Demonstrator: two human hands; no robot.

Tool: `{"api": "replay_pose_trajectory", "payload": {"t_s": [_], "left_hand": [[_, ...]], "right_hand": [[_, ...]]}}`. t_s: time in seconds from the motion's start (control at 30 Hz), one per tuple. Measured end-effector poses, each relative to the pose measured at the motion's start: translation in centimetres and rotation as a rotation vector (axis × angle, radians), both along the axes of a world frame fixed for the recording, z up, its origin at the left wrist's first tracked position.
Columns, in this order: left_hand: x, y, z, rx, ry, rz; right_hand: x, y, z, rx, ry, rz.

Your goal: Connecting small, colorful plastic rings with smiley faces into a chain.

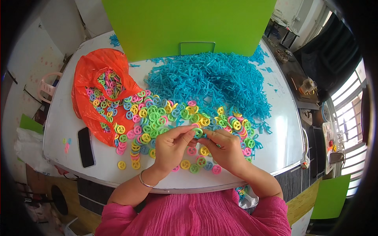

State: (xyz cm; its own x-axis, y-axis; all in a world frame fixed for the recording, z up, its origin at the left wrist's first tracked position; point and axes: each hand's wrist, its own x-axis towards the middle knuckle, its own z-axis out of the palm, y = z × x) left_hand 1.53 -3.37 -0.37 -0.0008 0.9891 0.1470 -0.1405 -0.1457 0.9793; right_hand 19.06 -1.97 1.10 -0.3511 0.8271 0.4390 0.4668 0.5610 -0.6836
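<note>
My left hand (170,146) pinches a green plastic wheel (198,132) between thumb and fingers, above the near middle of the table. Close against it, my right hand (227,151) is closed with a small blue plastic piece (204,135) at its fingertips, mostly covered by them. Whether wheel and piece are joined cannot be made out. Loose wheels in green, yellow, pink and blue (154,117) spread under and around both hands. Beyond them rises a big heap of blue plastic pieces (208,76).
An orange-red plastic bag (84,94) lies open at the left, wheels spilling from it. A black phone (86,147) rests on the white table (102,165) near its left front. A green board (189,27) with a metal handle stands at the back.
</note>
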Motion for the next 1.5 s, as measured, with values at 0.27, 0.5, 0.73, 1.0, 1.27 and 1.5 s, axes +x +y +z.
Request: {"api": "replay_pose_trajectory", "payload": {"t_s": [0.27,0.5,0.73,1.0,1.27,1.5], "left_hand": [[0.5,-0.4,-0.1,0.061,-0.055,0.027],[0.2,-0.4,-0.4,0.165,0.039,0.011],[-0.5,0.7,0.6,-0.024,0.058,-0.123],[-1.9,1.6,-1.3,-0.505,-0.509,-0.257],[-0.6,0.8,0.5,-0.514,-0.073,-0.386],[-0.5,0.1,-1.6,0.324,0.949,-0.424]], "right_hand": [[0.0,-0.2,1.0,0.021,0.021,-0.018],[0.5,-0.2,0.7,-0.091,0.016,0.024],[0.9,0.1,1.3,-0.785,0.403,0.171],[2.3,2.7,1.6,0.493,-0.242,0.287],[3.8,2.1,0.2,-0.318,0.544,0.451],[3.9,2.4,0.4,-0.652,0.688,0.362]]}}
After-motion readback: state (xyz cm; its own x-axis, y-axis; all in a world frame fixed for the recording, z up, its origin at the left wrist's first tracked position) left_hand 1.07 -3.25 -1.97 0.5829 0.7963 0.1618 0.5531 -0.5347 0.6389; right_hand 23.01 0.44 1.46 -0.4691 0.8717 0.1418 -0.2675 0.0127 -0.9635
